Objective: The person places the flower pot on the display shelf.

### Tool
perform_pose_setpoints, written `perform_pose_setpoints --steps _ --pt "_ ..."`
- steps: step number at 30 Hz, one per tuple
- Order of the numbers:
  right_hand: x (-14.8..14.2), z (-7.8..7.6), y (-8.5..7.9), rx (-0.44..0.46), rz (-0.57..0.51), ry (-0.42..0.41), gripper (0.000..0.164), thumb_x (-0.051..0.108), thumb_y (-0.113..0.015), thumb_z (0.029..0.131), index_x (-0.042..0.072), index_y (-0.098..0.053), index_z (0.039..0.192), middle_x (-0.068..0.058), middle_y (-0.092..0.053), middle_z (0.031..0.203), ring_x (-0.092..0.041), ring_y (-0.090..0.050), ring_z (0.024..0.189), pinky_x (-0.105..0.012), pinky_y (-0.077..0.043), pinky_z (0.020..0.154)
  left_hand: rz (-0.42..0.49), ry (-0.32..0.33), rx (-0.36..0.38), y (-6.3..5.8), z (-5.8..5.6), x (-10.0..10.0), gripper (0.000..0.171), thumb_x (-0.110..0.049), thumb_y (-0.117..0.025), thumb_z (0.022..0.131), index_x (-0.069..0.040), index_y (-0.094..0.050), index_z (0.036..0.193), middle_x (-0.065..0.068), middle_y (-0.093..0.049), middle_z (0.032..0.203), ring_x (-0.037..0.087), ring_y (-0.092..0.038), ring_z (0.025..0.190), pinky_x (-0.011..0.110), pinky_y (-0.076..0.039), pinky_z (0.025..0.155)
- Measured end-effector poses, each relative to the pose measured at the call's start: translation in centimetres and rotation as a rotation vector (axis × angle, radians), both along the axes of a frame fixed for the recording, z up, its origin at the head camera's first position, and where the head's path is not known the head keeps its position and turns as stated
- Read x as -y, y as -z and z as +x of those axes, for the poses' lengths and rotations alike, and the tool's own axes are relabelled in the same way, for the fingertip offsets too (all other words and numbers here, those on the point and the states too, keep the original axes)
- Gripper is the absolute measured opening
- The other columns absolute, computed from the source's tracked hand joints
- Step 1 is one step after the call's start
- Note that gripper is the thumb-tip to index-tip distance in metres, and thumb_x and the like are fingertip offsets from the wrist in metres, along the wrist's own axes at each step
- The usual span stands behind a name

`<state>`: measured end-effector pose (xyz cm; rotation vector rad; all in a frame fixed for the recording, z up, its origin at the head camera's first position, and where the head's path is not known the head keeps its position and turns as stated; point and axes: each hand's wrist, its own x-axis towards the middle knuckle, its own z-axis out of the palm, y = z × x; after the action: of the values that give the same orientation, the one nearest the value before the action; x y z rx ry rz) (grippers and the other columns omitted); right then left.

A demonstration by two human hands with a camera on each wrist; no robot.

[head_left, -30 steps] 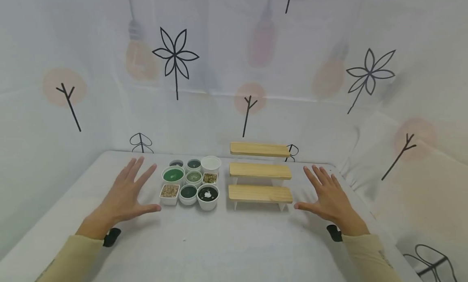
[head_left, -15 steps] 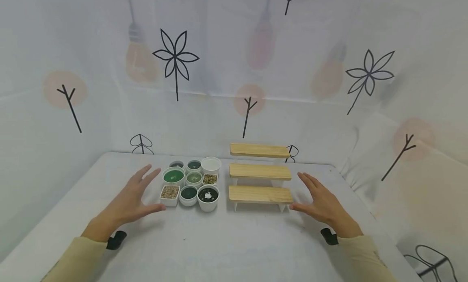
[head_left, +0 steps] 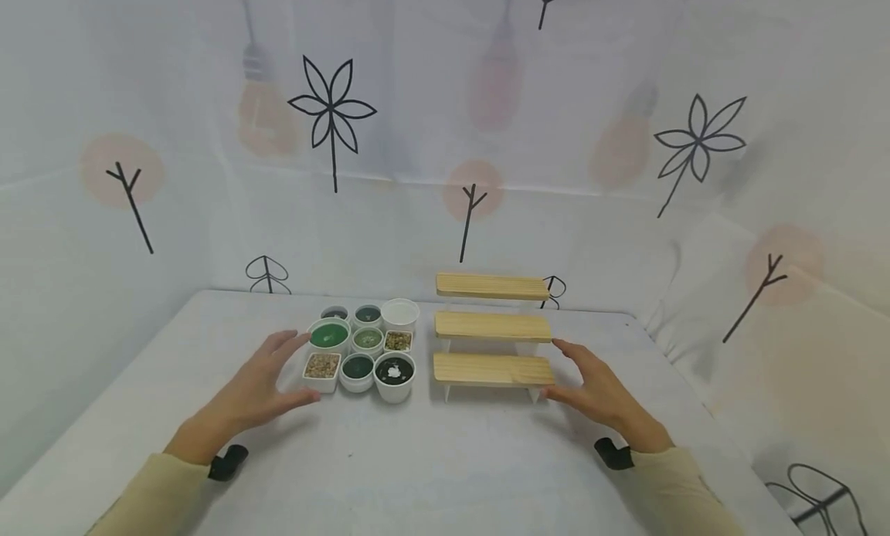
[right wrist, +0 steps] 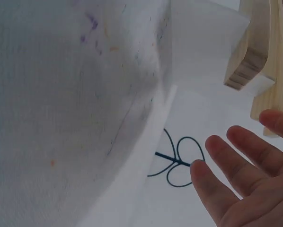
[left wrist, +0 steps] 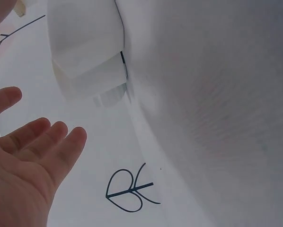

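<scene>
To the left of a group of small white bowls is my left hand (head_left: 253, 381), fingers spread and thumb apart. Its fingertips are right at the bowl of green stuff (head_left: 329, 334); its thumb is near the square bowl of beige grainy bits (head_left: 322, 365). A white bowl's side (left wrist: 87, 42) appears above the left fingers (left wrist: 61, 156) in the left wrist view. Beside the right end of a three-tier wooden stand (head_left: 492, 370), my right hand (head_left: 601, 389) has its thumb and fingers apart. The right wrist view shows those fingers (right wrist: 245, 161) below the plank ends (right wrist: 248, 66). Neither hand holds anything.
Other bowls in the group include one with dark contents and a white patch (head_left: 394, 370), a square one of greenish bits (head_left: 399, 340) and a plain white one (head_left: 399, 312). A patterned cloth backdrop (head_left: 410, 227) rises behind the white table (head_left: 417, 466).
Both hands have moved inward, the left toward the bowls and the right toward the stand's end. Their widely spread fingers have drawn closer together. The bowls and stand have stayed in place.
</scene>
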<state>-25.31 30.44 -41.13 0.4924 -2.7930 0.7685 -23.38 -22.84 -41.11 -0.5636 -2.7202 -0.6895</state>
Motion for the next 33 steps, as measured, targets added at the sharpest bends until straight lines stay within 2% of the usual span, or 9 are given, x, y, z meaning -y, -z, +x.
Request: perform_pose_setpoints --steps 5,9,12,17,22,27,33 --pt "0.4 -0.5 0.5 0.012 -0.069 -0.050 0.082 0.043 -0.075 0.080 0.002 -0.040 0.142 -0.019 -0.045 0.140 -0.037 -0.047 0.124 -0.053 -0.042 0.098 0.015 -0.003 0.000 0.2 0.1 -0.3 0.086 -0.043 -0.081 0.073 -0.006 -0.043 0.140 0.018 -0.042 0.135 0.041 -0.044 0.123 0.059 -0.040 0.097" --pt "0.6 -0.5 0.6 0.025 -0.110 -0.065 0.079 0.038 -0.075 0.081 -0.002 -0.041 0.140 -0.021 -0.045 0.141 -0.038 -0.048 0.123 -0.052 -0.042 0.099 0.027 0.001 0.024 0.3 0.0 -0.6 0.082 -0.042 -0.081 0.074 -0.007 -0.044 0.138 0.017 -0.045 0.132 0.039 -0.047 0.121 0.058 -0.041 0.097" --pt "0.8 -0.6 0.6 0.037 -0.120 -0.060 0.077 0.037 -0.075 0.081 -0.003 -0.042 0.139 -0.022 -0.046 0.139 -0.039 -0.049 0.121 -0.053 -0.043 0.098 0.030 0.005 0.038 0.3 -0.1 -0.7 0.081 -0.042 -0.080 0.074 -0.006 -0.045 0.138 0.017 -0.047 0.131 0.039 -0.048 0.120 0.058 -0.041 0.097" --pt "1.1 -0.5 0.8 0.079 -0.139 -0.046 0.076 0.039 -0.074 0.082 0.000 -0.043 0.139 -0.022 -0.049 0.136 -0.040 -0.050 0.120 -0.051 -0.044 0.097 0.039 0.000 0.060 0.4 -0.3 -0.9 0.079 -0.043 -0.079 0.075 -0.005 -0.046 0.137 0.016 -0.050 0.128 0.036 -0.054 0.111 0.052 -0.048 0.090" --pt "1.5 -0.2 0.9 0.110 -0.176 -0.060 0.074 0.039 -0.074 0.082 -0.001 -0.045 0.137 -0.022 -0.049 0.136 -0.040 -0.051 0.120 -0.050 -0.045 0.096 0.094 -0.016 0.143 0.2 -0.4 -1.3 0.081 -0.043 -0.078 0.076 0.001 -0.046 0.135 0.022 -0.051 0.128 0.037 -0.056 0.109 0.047 -0.051 0.087" --pt "1.6 -0.3 0.9 0.126 -0.187 -0.051 0.071 0.038 -0.074 0.082 -0.002 -0.047 0.135 -0.022 -0.050 0.135 -0.040 -0.051 0.120 -0.049 -0.046 0.096 0.131 -0.069 0.237 0.3 -0.5 -1.8 0.085 -0.044 -0.079 0.075 0.004 -0.044 0.135 0.025 -0.049 0.129 0.039 -0.056 0.109 0.048 -0.050 0.089" --pt "1.6 -0.4 0.7 0.175 -0.177 0.002 0.073 0.042 -0.073 0.082 -0.001 -0.047 0.135 -0.023 -0.048 0.137 -0.041 -0.051 0.120 -0.050 -0.046 0.096 0.164 -0.115 0.260 0.7 -0.8 -2.3 0.084 -0.042 -0.079 0.075 0.005 -0.044 0.135 0.026 -0.050 0.130 0.040 -0.056 0.110 0.048 -0.050 0.089"
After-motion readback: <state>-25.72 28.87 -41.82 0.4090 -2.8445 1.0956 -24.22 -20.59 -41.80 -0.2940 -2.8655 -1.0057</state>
